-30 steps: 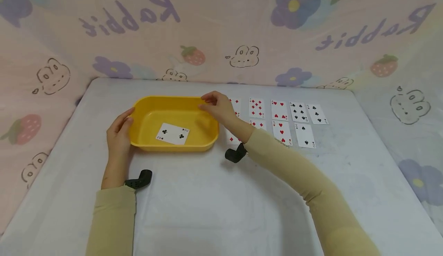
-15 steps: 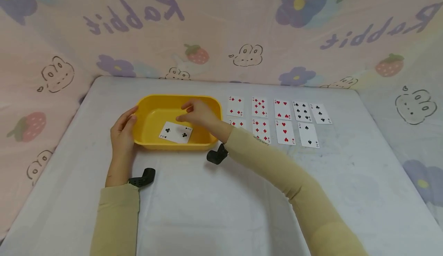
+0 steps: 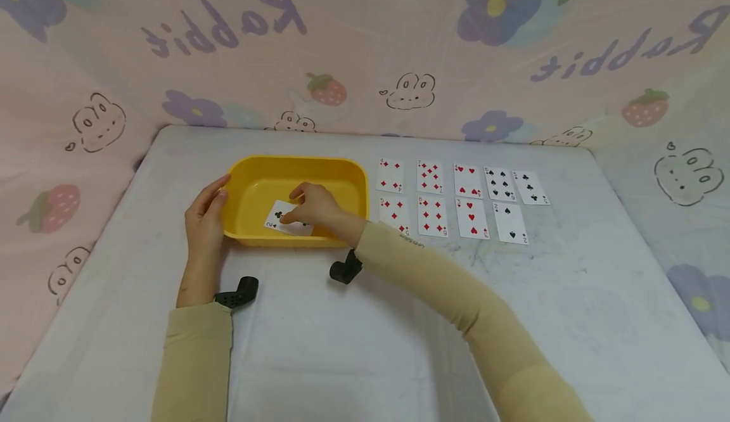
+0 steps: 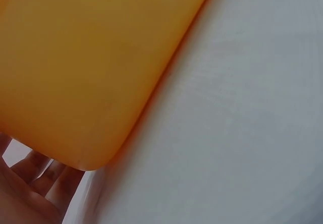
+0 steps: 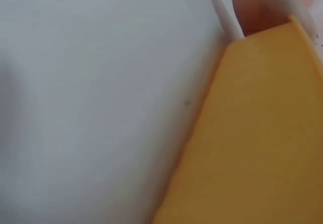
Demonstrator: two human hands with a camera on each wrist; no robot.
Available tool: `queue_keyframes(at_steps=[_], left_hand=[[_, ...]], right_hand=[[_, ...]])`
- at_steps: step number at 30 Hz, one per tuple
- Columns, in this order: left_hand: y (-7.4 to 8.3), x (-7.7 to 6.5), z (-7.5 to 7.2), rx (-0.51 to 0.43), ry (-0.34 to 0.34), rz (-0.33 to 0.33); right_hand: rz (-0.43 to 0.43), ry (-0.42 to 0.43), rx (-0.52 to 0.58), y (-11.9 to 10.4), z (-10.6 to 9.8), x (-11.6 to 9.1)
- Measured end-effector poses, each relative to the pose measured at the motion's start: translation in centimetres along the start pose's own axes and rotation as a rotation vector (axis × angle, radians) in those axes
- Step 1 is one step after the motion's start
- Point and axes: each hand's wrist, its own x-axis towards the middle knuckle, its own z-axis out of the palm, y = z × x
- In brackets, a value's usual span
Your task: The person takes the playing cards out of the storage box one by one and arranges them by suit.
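Observation:
A yellow plastic basin (image 3: 245, 241) stands on the table, with a two of clubs playing card (image 3: 274, 213) lying face up inside it. My left hand (image 3: 204, 225) holds the basin at its left end, thumb and fingertips at the rim. The left wrist view shows its fingers (image 4: 65, 186) against the basin's outer wall. My right hand (image 3: 319, 205) reaches into the basin over the card, thumb and forefinger spread apart, thumb tip right over the card's face. It covers the card's right part. In the right wrist view the basin's wall (image 5: 252, 133) hides most of this hand.
Right of the basin, several playing cards lie face up in two rows, among them the four of diamonds (image 3: 390, 175), five of diamonds (image 3: 393, 214) and two of spades (image 3: 511, 223). A printed cloth (image 3: 365, 48) hangs behind the white table (image 3: 296, 346).
My right hand has moved left and down, from the basin's right rim to over the two of clubs. The left hand has stayed at the basin's left end.

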Motion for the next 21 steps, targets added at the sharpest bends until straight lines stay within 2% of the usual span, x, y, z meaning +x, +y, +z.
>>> queue_keyframes(at_steps=[4,11,21], left_hand=[[0.0,0.0,0.0,0.002,-0.002,0.011],[0.2,-0.2,0.1,0.002,0.006,0.026],[0.2,-0.2,0.1,-0.015,0.015,0.031]], right_hand=[[-0.004,0.018,-0.050,0.1,0.5,0.2],[0.009,0.049,-0.265,0.0,1.3,0.1],[0.003,0.054,-0.271,0.2,1.3,-0.1]])
